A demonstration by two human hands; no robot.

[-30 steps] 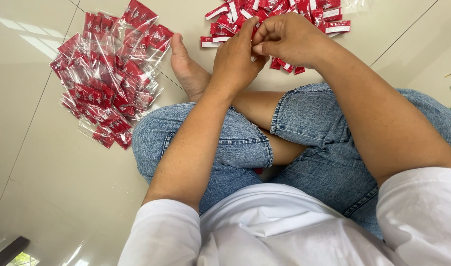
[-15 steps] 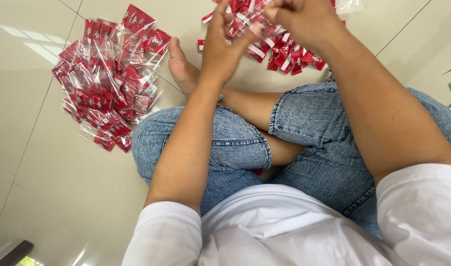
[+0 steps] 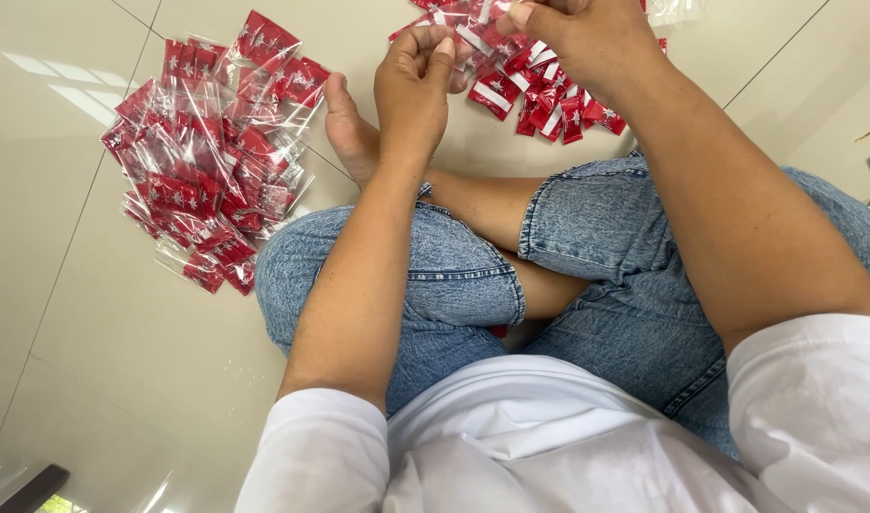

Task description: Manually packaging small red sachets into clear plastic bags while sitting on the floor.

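The person sits cross-legged on the shiny tile floor in blue jeans. The left hand is up in front, its fingers curled in and pinching at something small; what it is, I cannot tell. The right hand is close beside it, its fingers bent down onto the pile of small red and white packets, touching the top ones. Well off to the left lies a big heap of red packets in clear bags. A bare foot lies between the 2 piles.
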